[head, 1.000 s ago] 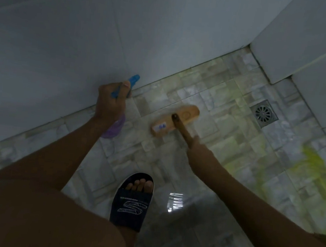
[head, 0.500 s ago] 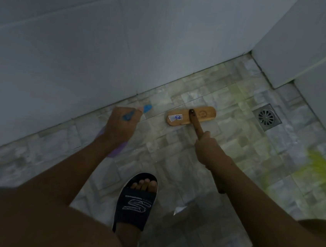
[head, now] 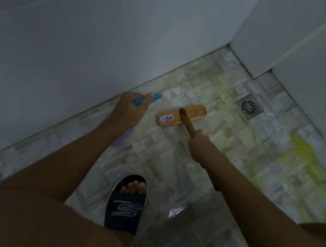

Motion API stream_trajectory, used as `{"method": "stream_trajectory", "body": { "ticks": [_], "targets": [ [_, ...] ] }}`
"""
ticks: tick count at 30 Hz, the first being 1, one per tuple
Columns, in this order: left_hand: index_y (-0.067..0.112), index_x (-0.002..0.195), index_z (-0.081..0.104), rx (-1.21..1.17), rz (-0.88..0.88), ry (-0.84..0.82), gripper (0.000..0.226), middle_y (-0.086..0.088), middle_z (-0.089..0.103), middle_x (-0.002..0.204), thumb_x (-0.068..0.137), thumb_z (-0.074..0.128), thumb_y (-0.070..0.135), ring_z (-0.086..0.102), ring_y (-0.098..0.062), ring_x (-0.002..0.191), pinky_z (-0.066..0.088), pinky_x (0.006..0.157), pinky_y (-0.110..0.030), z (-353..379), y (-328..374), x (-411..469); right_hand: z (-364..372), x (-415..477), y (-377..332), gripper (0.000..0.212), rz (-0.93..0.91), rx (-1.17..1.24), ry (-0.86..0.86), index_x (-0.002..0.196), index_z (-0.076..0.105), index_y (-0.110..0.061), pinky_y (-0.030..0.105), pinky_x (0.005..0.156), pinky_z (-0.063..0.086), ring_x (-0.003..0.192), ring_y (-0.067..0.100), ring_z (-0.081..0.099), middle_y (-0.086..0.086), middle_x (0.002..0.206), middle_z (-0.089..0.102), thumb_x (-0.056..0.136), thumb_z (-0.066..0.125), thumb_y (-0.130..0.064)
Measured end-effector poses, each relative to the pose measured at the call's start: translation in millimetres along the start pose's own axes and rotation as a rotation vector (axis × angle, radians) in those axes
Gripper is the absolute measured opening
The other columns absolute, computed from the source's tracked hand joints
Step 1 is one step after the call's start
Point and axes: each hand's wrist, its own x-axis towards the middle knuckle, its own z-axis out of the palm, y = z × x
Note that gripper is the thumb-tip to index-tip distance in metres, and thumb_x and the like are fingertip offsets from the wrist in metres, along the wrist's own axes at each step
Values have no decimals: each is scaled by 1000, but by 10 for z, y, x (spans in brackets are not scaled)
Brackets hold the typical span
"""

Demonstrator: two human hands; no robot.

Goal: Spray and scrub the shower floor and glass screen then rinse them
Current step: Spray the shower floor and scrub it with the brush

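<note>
The floor point(head: 174, 164) scrub looks half done. The right grip point(head: 198, 145) holds the brush point(head: 170, 118) near the drain point(head: 249, 106). The left grip point(head: 128, 111) holds the spray bottle point(head: 121, 140). Rinsing seems left.

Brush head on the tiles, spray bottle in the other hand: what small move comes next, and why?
Probably sweep the brush with the right hand toward the yellow-green patch on the floor tiles to its right: the head is already down, and that cleaner looks unspread.

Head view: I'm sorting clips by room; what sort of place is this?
Probably a shower or bathroom: a metal floor drain in the tiled floor, pale wall tiles closing in a corner.
</note>
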Motion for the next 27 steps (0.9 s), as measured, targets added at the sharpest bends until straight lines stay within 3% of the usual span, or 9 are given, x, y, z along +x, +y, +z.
{"method": "stream_trajectory", "body": {
  "ticks": [6, 11, 15, 19, 21, 24, 27],
  "targets": [
    [-5, 58, 54, 15, 131, 109, 82, -24, 55, 55, 99, 42, 65, 55, -39, 50, 45, 49, -50, 107, 40, 432, -448, -8, 584, 18, 178, 54, 11, 113, 41, -11, 35, 53, 47, 79, 25, 57, 14, 110, 55, 105, 41, -27],
    [-6, 61, 54, -8, 134, 182, 78, -26, 56, 58, 100, 45, 61, 57, -43, 53, 47, 52, -52, 98, -251, 581, -780, 234, 683, 22, 242, 103, -21, 119, 41, -12, 33, 47, 47, 77, 27, 60, 15, 110, 57, 105, 40, -30],
    [-7, 62, 56, 13, 165, 171, 73, -26, 57, 58, 103, 46, 53, 57, -44, 54, 46, 54, -49, 164, -282, 591, -1203, 925, 248, 19, 182, 139, 71, 115, 50, -4, 32, 46, 50, 56, 28, 59, 20, 93, 65, 101, 42, -14],
    [-5, 62, 55, 16, 101, 209, 62, -25, 56, 57, 104, 51, 41, 56, -43, 54, 45, 52, -51, 177, -277, 664, -1316, 1271, -380, 27, 118, 112, 63, 123, 52, 6, 43, 70, 61, 76, 35, 68, 24, 102, 68, 101, 44, -7],
    [-2, 61, 54, -6, 56, 228, 58, -24, 53, 57, 103, 52, 38, 54, -42, 54, 44, 52, -50, 173, -254, 679, -1114, 1146, -582, 31, 50, 60, 48, 132, 45, 1, 37, 61, 55, 75, 29, 62, 20, 113, 65, 102, 43, -7],
    [-3, 65, 60, -3, 61, 229, 67, -25, 59, 61, 103, 46, 50, 60, -41, 58, 47, 55, -49, 167, -223, 655, -718, 764, -388, 36, -61, -103, -4, 138, 40, -1, 38, 74, 48, 98, 30, 61, 19, 129, 57, 105, 39, -14],
    [1, 66, 63, -27, 48, 240, 62, -22, 62, 62, 104, 46, 46, 62, -36, 58, 49, 57, -46, 147, -211, 670, -657, 557, 173, 27, -18, -80, 5, 126, 45, -7, 36, 71, 50, 86, 26, 61, 15, 111, 62, 105, 40, -24]
  ]
}}
